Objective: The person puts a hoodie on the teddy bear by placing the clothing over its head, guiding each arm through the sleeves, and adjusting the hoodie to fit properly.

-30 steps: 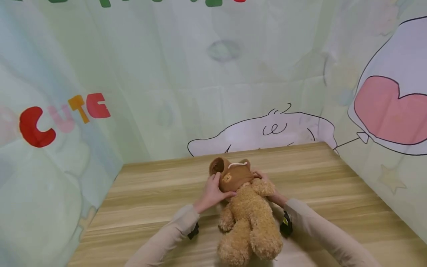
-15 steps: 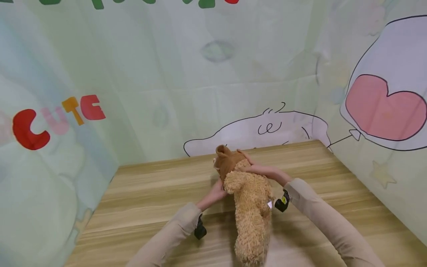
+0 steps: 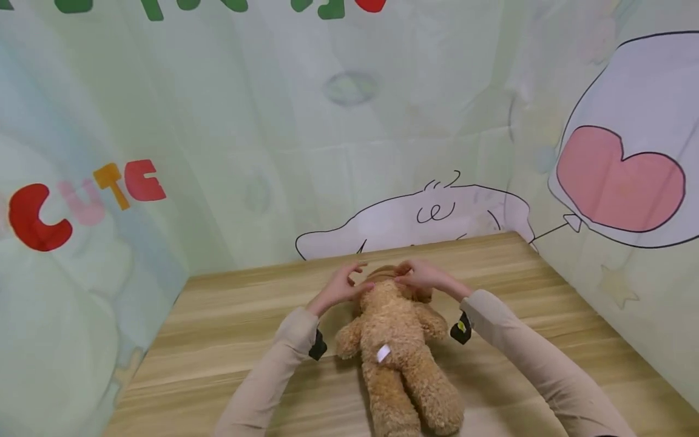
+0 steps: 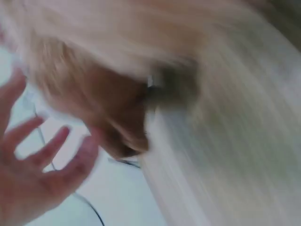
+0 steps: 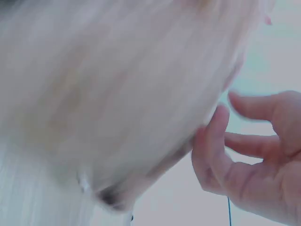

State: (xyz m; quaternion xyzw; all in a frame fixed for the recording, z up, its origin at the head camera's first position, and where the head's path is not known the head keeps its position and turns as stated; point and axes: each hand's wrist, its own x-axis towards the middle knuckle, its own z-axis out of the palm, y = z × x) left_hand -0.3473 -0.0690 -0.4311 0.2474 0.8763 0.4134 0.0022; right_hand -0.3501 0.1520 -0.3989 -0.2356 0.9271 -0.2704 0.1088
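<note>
A fluffy light-brown teddy bear point(image 3: 390, 331) lies face down on the wooden table point(image 3: 235, 340), a white tag point(image 3: 383, 353) on its back. A brown hood point(image 3: 381, 274) covers its head, mostly hidden by the hands. At the head's left side is my left hand point(image 3: 341, 286), its fingers spread and raised, thumb tip by the neck. In the left wrist view, a fingertip overlaps the hood's edge. My right hand point(image 3: 423, 275) reaches over from the right; its curled thumb and finger pinch the hood's edge. The bear's fur is blurred in both wrist views.
A printed cloth backdrop point(image 3: 262, 139) with cartoon figures and letters surrounds the back and sides of the table. The bear's legs extend toward the near edge. Dark wrist devices show at both cuffs, the right one point(image 3: 461, 328) beside the bear's arm.
The bear has been turned over from its back, through its side, to face down. Both hands have shifted from holding its sides to the back of the hood.
</note>
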